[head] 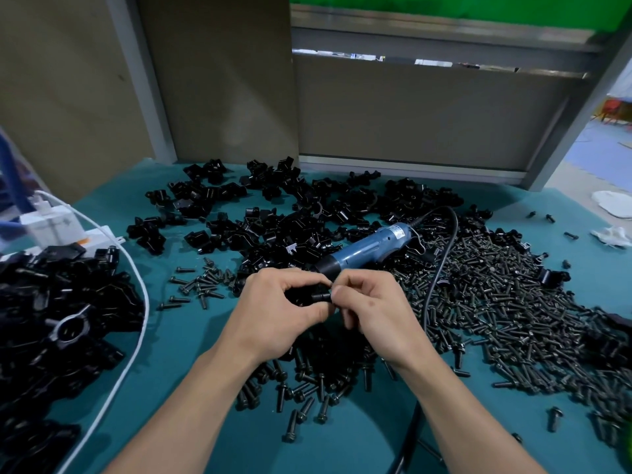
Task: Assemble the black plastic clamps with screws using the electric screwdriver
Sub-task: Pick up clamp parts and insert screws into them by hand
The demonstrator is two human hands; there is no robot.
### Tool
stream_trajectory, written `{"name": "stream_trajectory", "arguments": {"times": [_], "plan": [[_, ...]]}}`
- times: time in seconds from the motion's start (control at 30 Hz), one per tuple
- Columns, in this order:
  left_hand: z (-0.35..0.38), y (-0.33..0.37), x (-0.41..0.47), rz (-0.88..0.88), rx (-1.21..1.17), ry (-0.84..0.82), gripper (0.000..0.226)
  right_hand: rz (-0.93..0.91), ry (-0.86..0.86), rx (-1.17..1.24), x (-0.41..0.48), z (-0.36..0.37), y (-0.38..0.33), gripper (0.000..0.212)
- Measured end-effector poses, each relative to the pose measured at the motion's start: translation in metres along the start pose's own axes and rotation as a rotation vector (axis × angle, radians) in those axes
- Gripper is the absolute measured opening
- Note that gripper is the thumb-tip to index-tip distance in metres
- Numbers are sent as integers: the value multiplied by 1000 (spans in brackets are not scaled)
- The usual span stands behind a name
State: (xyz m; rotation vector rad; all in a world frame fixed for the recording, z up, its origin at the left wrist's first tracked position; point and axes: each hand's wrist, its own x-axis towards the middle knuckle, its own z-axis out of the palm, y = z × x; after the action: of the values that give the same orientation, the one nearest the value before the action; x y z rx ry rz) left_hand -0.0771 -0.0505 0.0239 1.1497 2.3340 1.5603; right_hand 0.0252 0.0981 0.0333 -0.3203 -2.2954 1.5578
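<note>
Gripping a black clamp [298, 297] over the tabletop [191, 340], the left hand [273, 313] is curling its fingers [301, 277] round it while the right hand [372, 309] is pinching a screw [321, 296] at its hole. Tilted, it is risking slipping into the pile [325, 364] below; the electric screwdriver [369, 246] is lying just behind.

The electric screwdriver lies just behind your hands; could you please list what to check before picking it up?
1. The clamp gripped by the left hand: ok.
2. Its halves aligned: cannot tell, fingers hide them.
3. The right hand free for the tool: not ok, it pinches the clamp.
4. The electric screwdriver within reach: ok, lying just behind the hands.
5. Its cable free of snags: cannot tell.
</note>
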Motion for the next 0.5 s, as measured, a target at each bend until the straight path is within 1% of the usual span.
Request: {"name": "stream_trajectory", "arguments": {"times": [0.07,0.1,0.2,0.3,0.33,0.4,0.5], "plan": [[-1,2,-2,21,-9,-6,35,0,16,2,-2,2,0,41],[-1,2,-2,24,-13,4,35,-8,27,0,-2,3,-1,44],[-3,2,0,0,-37,24,32,-38,59,-54,-4,4,-3,36],[2,4,-2,6,-25,32,36,-35,113,-143,-4,4,-3,43],[4,4,-3,-5,-15,56,38,-2,137,-139,-3,3,-3,40],[4,1,-2,-78,-20,148,35,116,234,-111,4,-2,0,27],[-4,-8,4,-236,-83,284,19,310,412,-16,24,-12,5,15]]}}
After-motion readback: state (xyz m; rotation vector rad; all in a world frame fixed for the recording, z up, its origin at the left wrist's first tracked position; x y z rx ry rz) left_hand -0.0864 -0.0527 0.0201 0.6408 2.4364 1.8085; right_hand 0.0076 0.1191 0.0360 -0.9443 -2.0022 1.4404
